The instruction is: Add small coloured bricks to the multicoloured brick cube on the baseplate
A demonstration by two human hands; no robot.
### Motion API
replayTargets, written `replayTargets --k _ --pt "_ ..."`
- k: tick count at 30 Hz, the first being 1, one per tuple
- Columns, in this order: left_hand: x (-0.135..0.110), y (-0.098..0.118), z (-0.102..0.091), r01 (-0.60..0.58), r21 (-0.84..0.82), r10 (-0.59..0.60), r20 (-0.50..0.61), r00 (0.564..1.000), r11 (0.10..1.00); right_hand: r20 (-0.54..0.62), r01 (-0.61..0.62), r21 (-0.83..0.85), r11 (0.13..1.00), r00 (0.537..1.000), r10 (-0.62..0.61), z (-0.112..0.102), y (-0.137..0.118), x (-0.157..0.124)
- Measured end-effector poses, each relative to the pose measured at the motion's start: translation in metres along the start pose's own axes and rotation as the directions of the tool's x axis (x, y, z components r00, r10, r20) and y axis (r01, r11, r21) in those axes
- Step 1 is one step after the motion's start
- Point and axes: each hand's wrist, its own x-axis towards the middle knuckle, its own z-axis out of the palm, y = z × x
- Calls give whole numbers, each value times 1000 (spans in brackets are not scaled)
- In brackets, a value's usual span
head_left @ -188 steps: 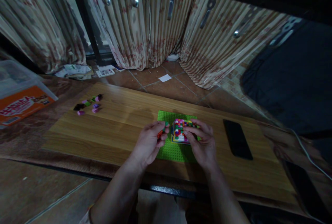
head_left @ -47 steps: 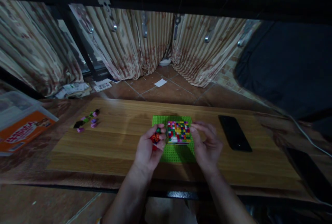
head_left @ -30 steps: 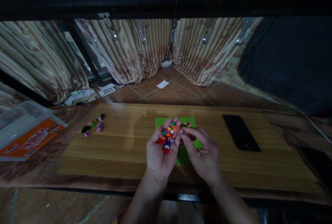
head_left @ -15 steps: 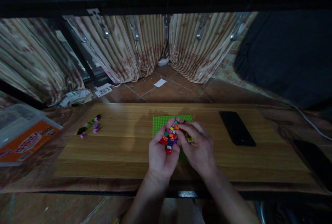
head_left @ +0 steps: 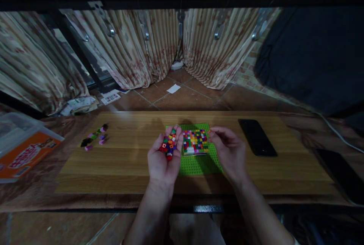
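My left hand point(head_left: 163, 163) is cupped palm up, holding a heap of small toy building bricks point(head_left: 170, 144) in red, orange, purple, green and white. Pinched between the thumb and fingertips of my right hand point(head_left: 231, 150) is a small piece, seemingly an orange brick point(head_left: 210, 131). Between the two hands lies a green studded baseplate point(head_left: 196, 167). On it stands a block of many-coloured bricks point(head_left: 196, 141), and my right fingertips are just beside its right edge. The left fingers cover the plate's left side.
Loose pink, green and black bricks point(head_left: 95, 136) lie on the left of the wooden board point(head_left: 119, 169). A clear plastic box with an orange label point(head_left: 31, 156) is at far left. A black phone point(head_left: 257, 138) lies right of the plate; another dark flat device point(head_left: 339, 175) is farther right.
My hands have moved apart: the left with its bricks went left, the right moved right with a piece pinched. The brick block on the baseplate has come into view.
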Motion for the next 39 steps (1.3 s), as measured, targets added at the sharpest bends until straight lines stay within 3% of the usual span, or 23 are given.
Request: replayTargets --k 7,15,24,27,33,39 --pt "1 6 -2 -23 32 24 -33 999 999 242 230 -252 940 955 -169 -11 0 3" --pt "2 5 -3 -32 56 34 -27 999 998 280 236 -337 911 949 -142 -6 1 -4" --pt "5 4 -6 -16 90 21 -53 998 996 303 410 -381 829 902 -307 4 3 -8" --pt "5 4 -7 -18 98 25 -61 998 995 289 398 -353 847 907 -306 8 9 -11" --pt "6 4 -9 2 106 3 -55 998 994 199 250 -348 904 962 -189 13 26 -13" --pt "7 4 -11 4 94 1 -49 999 996 223 204 -325 923 965 -135 10 36 -11"
